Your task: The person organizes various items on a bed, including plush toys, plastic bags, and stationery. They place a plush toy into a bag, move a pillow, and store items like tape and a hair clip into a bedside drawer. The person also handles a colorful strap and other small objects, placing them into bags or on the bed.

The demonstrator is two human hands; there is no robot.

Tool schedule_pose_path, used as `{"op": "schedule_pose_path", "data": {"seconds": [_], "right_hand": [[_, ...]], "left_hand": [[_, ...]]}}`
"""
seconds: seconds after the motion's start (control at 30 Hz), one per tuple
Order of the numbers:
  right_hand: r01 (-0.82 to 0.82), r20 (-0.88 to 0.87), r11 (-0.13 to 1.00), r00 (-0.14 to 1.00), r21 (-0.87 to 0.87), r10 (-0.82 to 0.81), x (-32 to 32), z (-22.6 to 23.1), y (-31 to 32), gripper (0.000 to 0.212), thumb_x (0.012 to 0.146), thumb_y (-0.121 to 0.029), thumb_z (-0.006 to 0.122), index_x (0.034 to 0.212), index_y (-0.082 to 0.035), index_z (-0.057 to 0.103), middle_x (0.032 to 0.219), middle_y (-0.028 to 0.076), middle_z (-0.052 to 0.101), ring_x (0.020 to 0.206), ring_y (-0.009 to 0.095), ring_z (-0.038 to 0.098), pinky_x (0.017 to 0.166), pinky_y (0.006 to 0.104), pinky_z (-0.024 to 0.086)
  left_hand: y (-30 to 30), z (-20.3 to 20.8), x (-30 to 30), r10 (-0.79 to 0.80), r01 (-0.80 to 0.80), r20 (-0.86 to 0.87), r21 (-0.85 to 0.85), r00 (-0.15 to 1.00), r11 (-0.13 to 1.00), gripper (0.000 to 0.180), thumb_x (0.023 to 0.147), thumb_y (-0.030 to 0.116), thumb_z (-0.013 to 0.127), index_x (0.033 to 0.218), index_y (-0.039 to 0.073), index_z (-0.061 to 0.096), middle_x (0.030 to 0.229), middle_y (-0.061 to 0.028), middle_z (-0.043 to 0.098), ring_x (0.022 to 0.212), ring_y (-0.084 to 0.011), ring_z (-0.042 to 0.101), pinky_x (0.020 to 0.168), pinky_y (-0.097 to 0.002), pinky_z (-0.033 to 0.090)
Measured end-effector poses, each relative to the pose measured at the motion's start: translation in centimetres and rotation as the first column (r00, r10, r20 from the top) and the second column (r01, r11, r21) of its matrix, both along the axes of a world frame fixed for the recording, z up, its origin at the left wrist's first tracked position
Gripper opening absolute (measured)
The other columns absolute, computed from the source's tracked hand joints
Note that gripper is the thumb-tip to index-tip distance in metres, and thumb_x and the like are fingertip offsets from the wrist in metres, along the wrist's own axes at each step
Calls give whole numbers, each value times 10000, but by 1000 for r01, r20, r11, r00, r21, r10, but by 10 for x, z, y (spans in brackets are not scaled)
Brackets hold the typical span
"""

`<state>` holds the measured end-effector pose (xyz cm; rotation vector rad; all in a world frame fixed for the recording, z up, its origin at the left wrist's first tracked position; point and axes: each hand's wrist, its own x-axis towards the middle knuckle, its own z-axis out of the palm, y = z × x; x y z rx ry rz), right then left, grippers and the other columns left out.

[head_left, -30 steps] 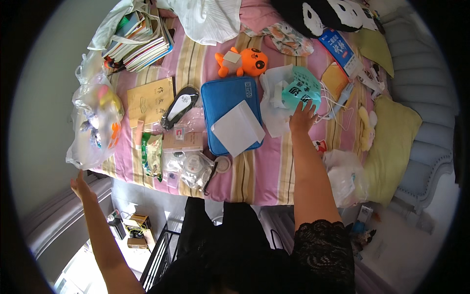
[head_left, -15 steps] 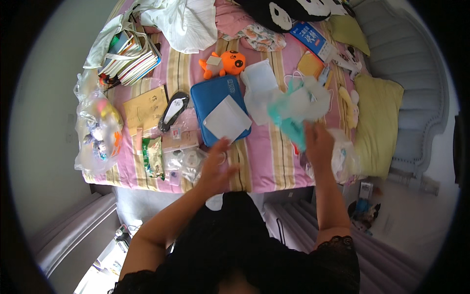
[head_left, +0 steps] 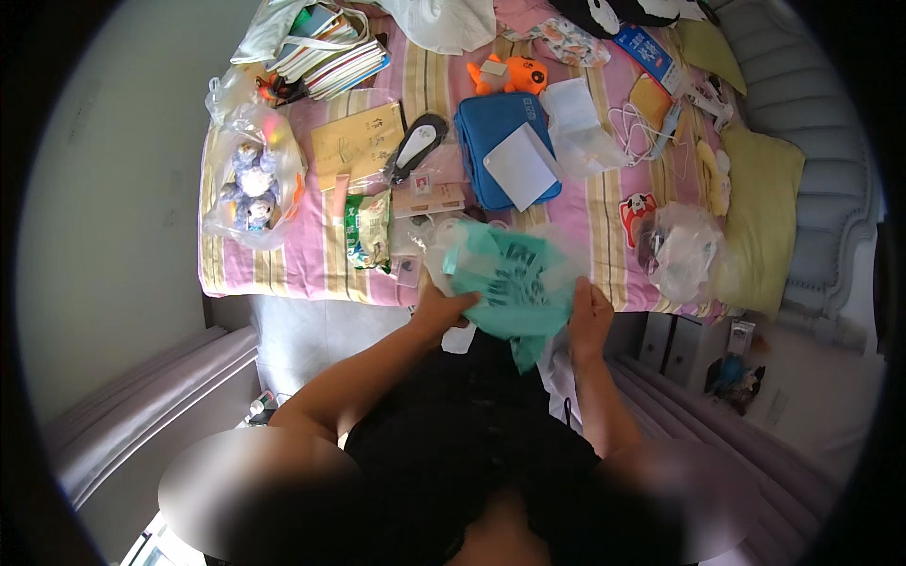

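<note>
Between hands point(head_left: 442, 309) point(head_left: 589, 319) – plastic bag point(head_left: 510, 288); green, filmy

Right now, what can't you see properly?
In the head view:
Bed edge: partly hidden behind the green bag, held by the left hand and right hand.
White cloth: cut off by the top edge.
White bag beside the pillow: cloudy plastic veils its contents.
Floor pile: too small.

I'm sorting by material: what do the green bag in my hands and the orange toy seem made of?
Green bag: probably thin plastic film, semi-translucent, judging by its creases and see-through pale areas. Orange toy: perhaps plush fabric, fairly matte, going by its rounded, stuffed-looking shape.
</note>
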<state>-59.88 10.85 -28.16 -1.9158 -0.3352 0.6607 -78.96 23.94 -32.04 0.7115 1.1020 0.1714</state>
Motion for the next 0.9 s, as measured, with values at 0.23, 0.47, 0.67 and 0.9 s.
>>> {"op": "schedule_pose_path", "data": {"seconds": [0.23,0.47,0.67,0.9], "right_hand": [[170,76,983,982,67,-175,-45,-21,27,407,932,-255,537,610,-26,439,576,-30,375,575,68,324,502,269,291],[-550,173,832,828,68,534,-114,7,28,251,790,-138,664,687,14,492,646,88,480,569,179,466,527,304,378],[-748,-39,654,654,114,755,-102,26,2,246,745,-110,653,644,4,460,619,77,433,560,165,430,514,315,345],[-524,-604,852,686,-20,407,-21,-30,-32,159,792,-135,665,715,-33,571,724,15,561,655,97,530,593,258,444]], "left_hand": [[18,-17,-96,-24,88,-402,140,915,986,682,729,235,740,1233,-13,355,1040,-192,574,847,-235,613,640,-361,521],[22,35,-94,-61,450,-446,886,893,110,968,634,288,787,1383,24,233,1387,-238,274,1272,-419,278,1034,-495,247],[71,-48,-130,52,495,-532,816,845,299,516,663,-66,527,1155,88,540,1103,-177,581,995,-356,563,826,-405,463],[60,-43,-187,-302,524,-428,671,852,525,366,719,-52,446,1023,27,633,886,-172,658,785,-320,641,663,-371,517]]}}
